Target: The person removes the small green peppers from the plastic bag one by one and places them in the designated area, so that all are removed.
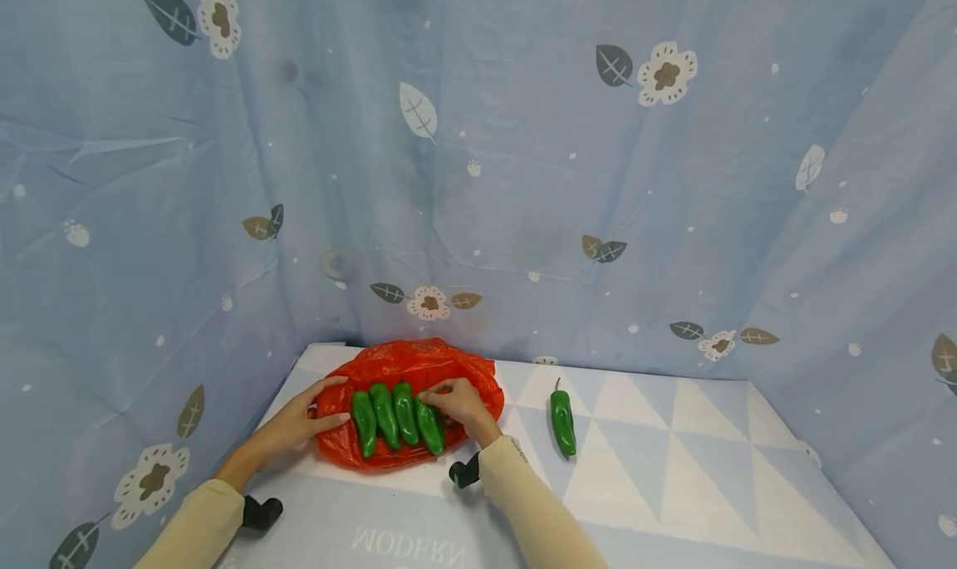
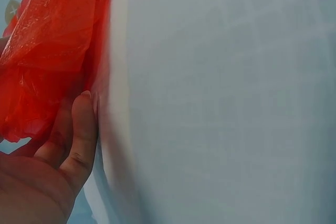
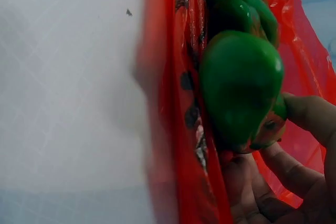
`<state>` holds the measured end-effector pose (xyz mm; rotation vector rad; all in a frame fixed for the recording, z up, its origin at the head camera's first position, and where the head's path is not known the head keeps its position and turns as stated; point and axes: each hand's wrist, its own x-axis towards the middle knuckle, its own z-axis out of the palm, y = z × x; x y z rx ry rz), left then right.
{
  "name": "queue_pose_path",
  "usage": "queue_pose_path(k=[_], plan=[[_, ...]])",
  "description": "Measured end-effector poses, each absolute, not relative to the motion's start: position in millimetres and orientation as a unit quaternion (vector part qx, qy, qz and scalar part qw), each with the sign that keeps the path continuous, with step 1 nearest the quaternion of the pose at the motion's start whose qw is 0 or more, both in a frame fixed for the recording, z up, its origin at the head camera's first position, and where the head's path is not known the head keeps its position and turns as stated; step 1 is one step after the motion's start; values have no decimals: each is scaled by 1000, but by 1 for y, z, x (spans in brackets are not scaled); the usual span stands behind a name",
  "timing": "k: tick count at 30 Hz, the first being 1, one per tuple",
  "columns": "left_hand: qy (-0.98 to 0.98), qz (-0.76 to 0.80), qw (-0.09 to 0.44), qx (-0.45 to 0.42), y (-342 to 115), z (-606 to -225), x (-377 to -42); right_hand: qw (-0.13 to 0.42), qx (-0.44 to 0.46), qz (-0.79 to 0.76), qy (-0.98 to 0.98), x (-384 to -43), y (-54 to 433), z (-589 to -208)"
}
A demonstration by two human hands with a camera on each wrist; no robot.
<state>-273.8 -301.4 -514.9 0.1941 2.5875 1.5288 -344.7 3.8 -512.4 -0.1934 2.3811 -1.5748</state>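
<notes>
Several green peppers (image 1: pixel 383 411) lie side by side in a red plastic bag (image 1: pixel 340 453), which is spread wide at the top. My left hand (image 1: pixel 297 419) holds the bag's left side, its fingers and thumb spread along the rim. In the left wrist view, fingers (image 2: pixel 83 135) lie against the red film. My right hand (image 1: pixel 462 404) pinches the rightmost pepper (image 1: pixel 429 428) in the bag near its stem end. Seen close in the right wrist view, that pepper (image 3: pixel 241 82) sits inside the bag's rim with the thumb and fingers around its far end.
A single green pepper (image 1: pixel 562 422) lies on the table to the right of the bag. The table (image 1: pixel 673 469) has a white and pale blue triangle-patterned cover. Blue flowered curtains (image 1: pixel 523 179) enclose it at the back and sides.
</notes>
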Motion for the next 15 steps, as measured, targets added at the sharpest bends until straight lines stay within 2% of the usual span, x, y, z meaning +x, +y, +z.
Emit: queue_pose_path(k=[15], plan=[[855, 510, 61, 66, -300, -513, -272, 154, -79, -537, 825, -339, 3, -505]])
